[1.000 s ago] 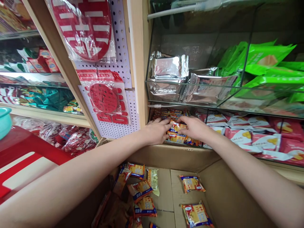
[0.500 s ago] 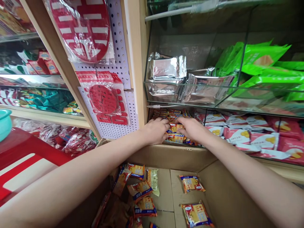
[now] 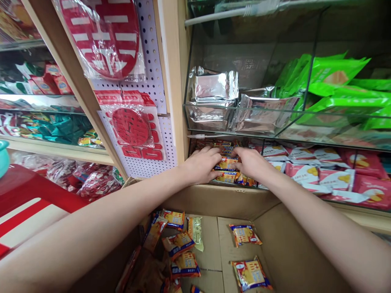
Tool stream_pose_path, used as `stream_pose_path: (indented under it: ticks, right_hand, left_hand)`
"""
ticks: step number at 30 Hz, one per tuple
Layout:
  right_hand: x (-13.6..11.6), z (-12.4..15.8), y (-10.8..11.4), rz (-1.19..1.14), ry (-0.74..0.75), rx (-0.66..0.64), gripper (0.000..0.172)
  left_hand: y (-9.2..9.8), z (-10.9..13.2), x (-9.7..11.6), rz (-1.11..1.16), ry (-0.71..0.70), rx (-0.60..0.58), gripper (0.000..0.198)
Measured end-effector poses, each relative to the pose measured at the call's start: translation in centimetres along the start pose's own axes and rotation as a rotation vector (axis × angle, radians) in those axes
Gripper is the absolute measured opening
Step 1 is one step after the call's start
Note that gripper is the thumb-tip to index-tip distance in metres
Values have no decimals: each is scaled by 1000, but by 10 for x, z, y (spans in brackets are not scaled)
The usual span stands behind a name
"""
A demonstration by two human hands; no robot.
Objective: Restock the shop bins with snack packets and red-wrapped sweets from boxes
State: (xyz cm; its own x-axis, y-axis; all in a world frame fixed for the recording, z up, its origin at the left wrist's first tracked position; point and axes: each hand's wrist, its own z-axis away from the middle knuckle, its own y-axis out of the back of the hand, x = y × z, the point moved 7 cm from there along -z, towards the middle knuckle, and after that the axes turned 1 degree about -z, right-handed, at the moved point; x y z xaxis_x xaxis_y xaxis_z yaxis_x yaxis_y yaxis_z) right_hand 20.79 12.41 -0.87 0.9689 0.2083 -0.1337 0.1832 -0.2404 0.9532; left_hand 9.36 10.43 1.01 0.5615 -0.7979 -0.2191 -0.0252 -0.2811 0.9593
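Note:
Both my hands reach over a cardboard box into a lower shelf compartment filled with small orange-and-blue snack packets. My left hand lies on the left side of these packets, its thumb apart from the other fingers. Facing it from the right, my right hand touches the packets with thumb and forefinger apart. Neither hand visibly grips a packet; some fingertips are hidden among them. Below, in the box, lie more of the same packets, several at the left and two at the right.
The cardboard box stands against the shelf. Above my hands is a glass shelf with silver packets and green packets. White-and-red packets fill the compartment at right. A red stool stands left, beside a wooden post.
My thumbs and fingers have spread slightly apart over the packets, and my right hand has shifted a little to the right. The packets in the box lie as before.

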Motion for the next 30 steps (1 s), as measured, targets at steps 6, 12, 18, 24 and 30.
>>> stream_pose_path:
  ticks: [6, 12, 18, 24, 30]
  right_hand:
    - [-1, 1, 2, 52, -10, -62, 15]
    - [-5, 2, 3, 72, 25, -62, 17]
    - [-6, 4, -3, 121, 22, -91, 12]
    - [-11, 8, 5, 144, 45, -34, 18]
    - [-9, 7, -3, 116, 60, -100, 18]
  left_hand:
    - [-8, -17, -1, -47, 48, -58, 31]
    - [-15, -18, -7, -64, 140, -73, 31]
    - [-15, -12, -5, -18, 146, -67, 33]
    - [-13, -9, -3, 21, 167, -68, 40]
    - [-12, -8, -3, -2, 148, -50, 34]
